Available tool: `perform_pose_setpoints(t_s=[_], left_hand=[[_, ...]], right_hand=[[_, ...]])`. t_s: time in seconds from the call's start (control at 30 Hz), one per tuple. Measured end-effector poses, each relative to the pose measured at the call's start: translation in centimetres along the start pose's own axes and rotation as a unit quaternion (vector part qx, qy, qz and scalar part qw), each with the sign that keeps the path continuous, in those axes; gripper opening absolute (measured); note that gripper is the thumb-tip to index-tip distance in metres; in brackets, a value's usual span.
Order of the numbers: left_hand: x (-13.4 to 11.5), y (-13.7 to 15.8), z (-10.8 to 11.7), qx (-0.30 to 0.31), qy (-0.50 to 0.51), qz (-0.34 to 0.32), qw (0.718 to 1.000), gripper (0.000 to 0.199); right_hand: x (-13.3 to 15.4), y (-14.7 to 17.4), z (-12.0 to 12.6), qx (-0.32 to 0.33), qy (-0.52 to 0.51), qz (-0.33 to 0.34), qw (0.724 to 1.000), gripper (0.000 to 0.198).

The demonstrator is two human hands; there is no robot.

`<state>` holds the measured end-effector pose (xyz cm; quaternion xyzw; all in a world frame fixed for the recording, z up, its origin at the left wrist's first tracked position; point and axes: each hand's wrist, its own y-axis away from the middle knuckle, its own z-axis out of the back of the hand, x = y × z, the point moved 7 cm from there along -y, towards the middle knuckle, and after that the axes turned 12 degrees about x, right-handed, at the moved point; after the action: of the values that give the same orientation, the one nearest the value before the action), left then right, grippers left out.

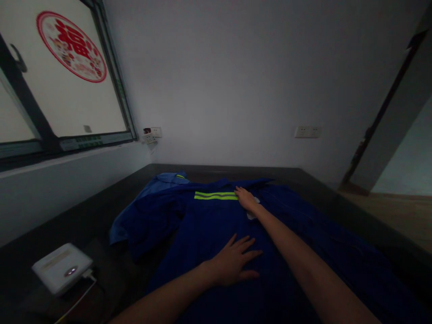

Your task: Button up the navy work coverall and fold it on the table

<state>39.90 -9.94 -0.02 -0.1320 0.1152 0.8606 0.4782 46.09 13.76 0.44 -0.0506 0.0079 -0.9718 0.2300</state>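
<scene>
A dark blue work jacket (209, 225) lies spread on the dark tabletop, with a yellow-green and grey reflective strip (216, 195) across its upper part. My left hand (234, 261) rests flat on the lower body of the jacket, fingers spread and holding nothing. Farther up, my right hand (247, 199) lies at the right end of the strip, its fingers stretched out over the cloth. A small whitish patch (251, 215) shows beside and below that hand; what it is, I cannot make out. Lighter blue cloth (148, 191) shows along the jacket's left sleeve.
A white box-shaped device (63, 269) with a cable (79, 297) plugged in sits on the table (91, 211) at the near left. Behind are a grey wall (219, 90) and wall sockets (308, 132). A window (67, 67) is on the left.
</scene>
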Motion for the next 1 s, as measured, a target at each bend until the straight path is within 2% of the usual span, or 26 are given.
perform_pose_setpoints(t_s=[0.13, 0.27, 0.37, 0.4, 0.47, 0.5, 0.6, 0.63, 0.67, 0.73, 0.8, 0.93, 1.0], left_hand=[[-0.4, 0.3, 2.4, -0.044, 0.043, 0.009, 0.998, 0.046], [1.4, 1.8, 6.8, -0.123, 0.097, 0.053, 0.986, 0.027], [5.3, 6.0, 10.7, -0.201, 0.109, 0.132, 0.965, 0.027], [7.2, 8.2, 11.7, -0.220, 0.106, 0.180, 0.953, 0.029], [11.3, 13.1, 12.8, -0.220, 0.075, 0.298, 0.926, 0.033], [13.3, 16.0, 13.1, -0.227, 0.056, 0.368, 0.900, 0.035], [17.8, 23.4, 12.9, -0.264, -0.019, 0.543, 0.797, 0.042], [18.7, 25.1, 12.4, -0.269, -0.052, 0.592, 0.758, 0.045], [19.2, 26.0, 11.9, -0.264, -0.076, 0.615, 0.739, 0.048], [19.8, 26.4, 10.5, -0.243, -0.092, 0.616, 0.744, 0.050], [19.5, 26.0, 9.7, -0.229, -0.102, 0.596, 0.763, 0.051], [16.9, 26.6, 9.2, -0.236, -0.143, 0.604, 0.747, 0.051], [15.9, 26.6, 8.1, -0.216, -0.130, 0.602, 0.757, 0.050]], right_hand=[[1.6, 1.9, 0.9, -0.041, -0.011, 0.007, 0.999, 0.044], [3.8, 4.5, -1.2, -0.033, -0.036, 0.015, 0.999, 0.049], [4.6, 5.9, -3.7, 0.004, -0.043, 0.001, 0.999, 0.055], [4.7, 6.2, -4.2, 0.009, -0.045, -0.001, 0.999, 0.055], [4.8, 6.5, -4.6, 0.009, -0.047, -0.002, 0.999, 0.055], [4.9, 6.6, -4.7, 0.008, -0.048, -0.001, 0.999, 0.055], [4.8, 6.6, -4.4, 0.007, -0.060, 0.002, 0.998, 0.055], [4.8, 6.6, -4.3, 0.007, -0.066, 0.003, 0.998, 0.055], [4.8, 6.6, -4.2, 0.006, -0.070, 0.003, 0.998, 0.054], [4.8, 6.7, -4.0, 0.005, -0.075, 0.003, 0.997, 0.054], [4.9, 6.8, -3.9, 0.005, -0.074, 0.002, 0.997, 0.054], [4.9, 6.9, -4.0, 0.010, -0.068, -0.001, 0.998, 0.053], [4.9, 6.8, -4.0, 0.009, -0.066, -0.001, 0.998, 0.053]])
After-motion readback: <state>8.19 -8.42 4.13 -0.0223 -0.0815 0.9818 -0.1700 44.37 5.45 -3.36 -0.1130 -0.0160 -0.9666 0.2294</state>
